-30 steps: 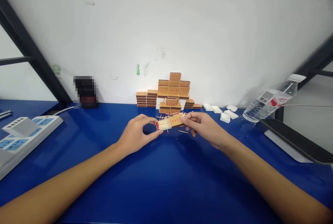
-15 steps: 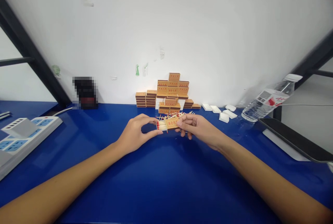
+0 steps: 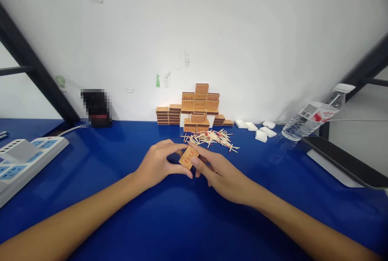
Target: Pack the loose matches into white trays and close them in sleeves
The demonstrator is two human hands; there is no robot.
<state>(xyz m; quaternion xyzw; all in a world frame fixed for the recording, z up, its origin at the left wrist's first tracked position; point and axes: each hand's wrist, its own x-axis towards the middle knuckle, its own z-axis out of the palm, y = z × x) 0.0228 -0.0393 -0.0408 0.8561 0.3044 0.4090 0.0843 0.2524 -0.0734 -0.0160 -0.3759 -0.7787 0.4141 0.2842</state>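
Matchbox, seemingly closed, sits pinched between left hand and right hand, loose matches just beyond them; setting it aside would need one hand releasing.

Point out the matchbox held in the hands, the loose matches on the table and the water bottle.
matchbox [image 3: 188, 157]: head view, on its orange printed face.
loose matches [image 3: 212, 137]: head view, middle of the scattered pile.
water bottle [image 3: 315, 114]: head view, on its label.
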